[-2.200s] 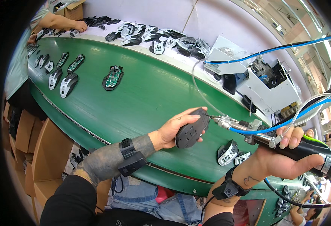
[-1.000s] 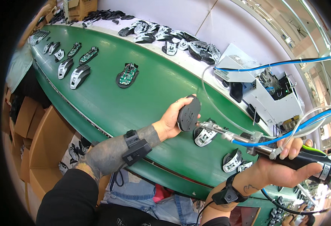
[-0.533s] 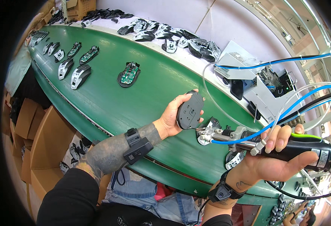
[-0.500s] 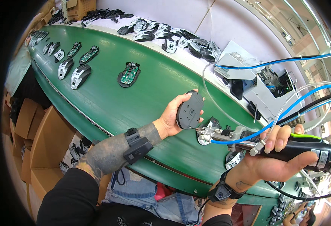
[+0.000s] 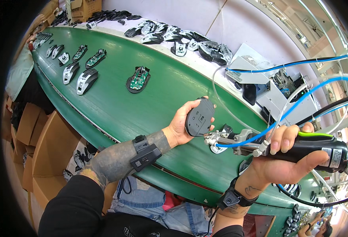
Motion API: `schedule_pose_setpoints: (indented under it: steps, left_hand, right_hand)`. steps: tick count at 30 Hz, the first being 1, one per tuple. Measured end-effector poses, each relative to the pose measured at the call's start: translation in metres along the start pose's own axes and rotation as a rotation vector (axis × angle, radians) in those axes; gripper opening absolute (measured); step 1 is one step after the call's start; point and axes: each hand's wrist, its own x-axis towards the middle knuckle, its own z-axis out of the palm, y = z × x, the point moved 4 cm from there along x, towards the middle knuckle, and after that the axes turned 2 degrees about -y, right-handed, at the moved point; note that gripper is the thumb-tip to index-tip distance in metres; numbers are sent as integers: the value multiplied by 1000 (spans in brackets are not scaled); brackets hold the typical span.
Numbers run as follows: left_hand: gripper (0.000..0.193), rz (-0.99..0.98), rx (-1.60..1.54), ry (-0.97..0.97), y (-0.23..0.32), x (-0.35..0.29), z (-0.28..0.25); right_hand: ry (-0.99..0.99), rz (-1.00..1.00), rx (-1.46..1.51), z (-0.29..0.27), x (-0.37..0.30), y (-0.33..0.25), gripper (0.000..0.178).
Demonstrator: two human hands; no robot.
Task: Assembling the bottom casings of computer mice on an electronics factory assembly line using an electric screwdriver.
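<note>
My left hand is closed around a black computer mouse, its flat underside turned up toward me. My right hand grips a black power screwdriver with a green stripe and blue air hose. The tool lies almost level, pointing left. Its tip meets the lower edge of the mouse's underside, or comes very close to it. Partly hidden behind the tool head, a white and black mouse part rests on the belt.
A green conveyor belt carries mouse bases with green circuit boards and white-and-black shells. More shells line the white ledge behind. An opened metal machine stands at right, and cardboard boxes are at lower left.
The screwdriver and my right hand have shifted slightly left. The parts on the belt have slid a little to the right. My left hand and the mouse have barely moved.
</note>
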Motion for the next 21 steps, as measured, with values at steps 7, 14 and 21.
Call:
schedule_pose_setpoints:
  steps: [7,14,21]
  left_hand:
    - [39,62,197,222,6,0,-14]
    - [41,-22,167,130,-8,-1,-9]
    - [41,-54,120,75,-11,-6,-4]
  right_hand:
    - [22,-94,-58,-9,3,-40,63]
    - [23,-93,-37,7,-3,-24,63]
    - [31,-75,-69,15,-6,-18,63]
